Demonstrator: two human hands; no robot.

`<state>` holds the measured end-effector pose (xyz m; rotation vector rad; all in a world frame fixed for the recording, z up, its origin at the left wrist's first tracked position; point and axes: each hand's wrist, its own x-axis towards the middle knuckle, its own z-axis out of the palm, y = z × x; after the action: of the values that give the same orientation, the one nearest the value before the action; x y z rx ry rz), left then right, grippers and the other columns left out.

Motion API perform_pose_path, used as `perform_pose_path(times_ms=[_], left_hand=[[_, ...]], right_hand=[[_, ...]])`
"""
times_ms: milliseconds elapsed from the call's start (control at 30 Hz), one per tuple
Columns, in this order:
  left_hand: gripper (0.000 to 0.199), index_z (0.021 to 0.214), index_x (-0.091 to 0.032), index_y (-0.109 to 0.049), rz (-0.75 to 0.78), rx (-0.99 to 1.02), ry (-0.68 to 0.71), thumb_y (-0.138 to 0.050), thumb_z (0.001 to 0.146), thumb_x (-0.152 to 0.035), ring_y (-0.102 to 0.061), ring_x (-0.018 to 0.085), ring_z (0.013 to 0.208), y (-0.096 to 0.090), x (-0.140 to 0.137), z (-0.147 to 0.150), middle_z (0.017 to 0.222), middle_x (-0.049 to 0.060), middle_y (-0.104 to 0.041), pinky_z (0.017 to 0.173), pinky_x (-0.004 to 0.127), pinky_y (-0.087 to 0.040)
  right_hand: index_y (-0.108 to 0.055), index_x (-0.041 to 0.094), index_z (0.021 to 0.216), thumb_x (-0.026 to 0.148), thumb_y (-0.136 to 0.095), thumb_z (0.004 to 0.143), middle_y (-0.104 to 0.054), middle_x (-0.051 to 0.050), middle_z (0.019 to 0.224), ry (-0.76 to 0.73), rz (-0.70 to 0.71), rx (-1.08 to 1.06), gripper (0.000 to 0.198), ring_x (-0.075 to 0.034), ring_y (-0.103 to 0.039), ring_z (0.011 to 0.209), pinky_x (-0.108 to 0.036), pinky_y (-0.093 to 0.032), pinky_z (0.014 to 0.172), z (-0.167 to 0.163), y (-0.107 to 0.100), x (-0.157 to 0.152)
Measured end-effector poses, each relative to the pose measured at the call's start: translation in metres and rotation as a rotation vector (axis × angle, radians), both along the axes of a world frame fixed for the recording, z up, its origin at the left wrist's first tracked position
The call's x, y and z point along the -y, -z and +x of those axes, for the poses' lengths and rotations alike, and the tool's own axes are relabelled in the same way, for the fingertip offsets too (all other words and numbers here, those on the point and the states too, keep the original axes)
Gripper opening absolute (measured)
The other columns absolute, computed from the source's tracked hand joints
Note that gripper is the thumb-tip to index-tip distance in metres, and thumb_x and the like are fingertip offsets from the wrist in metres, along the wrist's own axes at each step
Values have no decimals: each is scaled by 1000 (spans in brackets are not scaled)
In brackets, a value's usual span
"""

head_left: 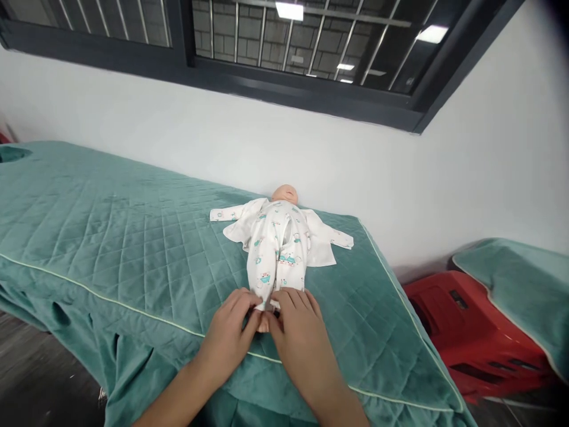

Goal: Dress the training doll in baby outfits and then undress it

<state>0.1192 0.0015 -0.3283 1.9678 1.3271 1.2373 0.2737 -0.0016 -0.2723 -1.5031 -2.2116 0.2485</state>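
A baby doll [285, 194] lies on a green quilted bed, its head towards the wall and its feet towards me. White printed baby trousers [263, 261] cover its legs and front. A white long-sleeved baby shirt [320, 248] is spread out on both sides of it, sleeves stretched outwards. My left hand [232, 323] pinches the trouser cuff on the left, thumb and fingers closed around the cloth. On the other cuff, my right hand [299, 332] has its fingers bent over the fabric. Bare doll feet [264, 323] show between my thumbs, partly hidden.
The green quilted bed cover [146, 249] has pale piping along its edge and drapes down in front. A white wall [338, 160] and a dark-framed window [302, 95] with bars stand behind. To the right is a red plastic stool [480, 332] beside another green cover [524, 284].
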Motion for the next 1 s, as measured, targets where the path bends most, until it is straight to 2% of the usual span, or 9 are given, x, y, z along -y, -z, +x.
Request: perform_pose_path(times_ms=[133,233,500,633,800,1000], left_hand=[[15,97,-28,-58,14,93,39,-44,96,-26,-61,20,88,-18,12,-3,93,4,-64,80,36,-52],[16,100,-31,-59,36,96,24,-46,95,-23,-62,19,88,-21,18,-6,93,3,-64,79,35,-52],[17,98,-31,-59,-18,55,49,-45,94,-22,-62,21,89,2,18,-11,95,4,-64,78,36,-53],[16,100,-31,-58,1,50,44,-46,95,-21,-62,17,88,-3,20,-12,95,2,-63,77,31,-52],[14,103,-29,-57,50,60,-31,-49,96,-21,-62,15,90,-5,27,-14,97,1,-63,76,26,-52],[15,107,-23,-56,43,-42,-62,-46,96,-19,-61,17,97,16,33,-10,103,5,-61,83,29,-52]], right_hand=[[-57,25,87,17,-55,89,-64,-3,90,5,13,-65,9,-25,-60,90,-47,-41,95,-4,-3,-2],[-57,25,88,15,-58,86,-64,-3,90,36,8,-89,10,-24,-60,88,-41,-43,83,-2,-3,-3],[-63,27,92,8,-54,85,-66,0,93,-30,-24,28,21,-23,-58,91,-38,-38,80,7,2,-8],[-61,24,89,7,-54,85,-64,-1,90,-123,-14,-19,19,-21,-56,89,-37,-38,80,11,-9,-4],[-60,23,87,8,-55,85,-62,-2,89,-159,24,-75,16,-21,-53,87,-37,-39,80,13,-21,4],[-60,22,96,6,-52,88,-61,-3,95,-208,-25,-44,20,-21,-52,93,-38,-40,82,13,-4,10]])
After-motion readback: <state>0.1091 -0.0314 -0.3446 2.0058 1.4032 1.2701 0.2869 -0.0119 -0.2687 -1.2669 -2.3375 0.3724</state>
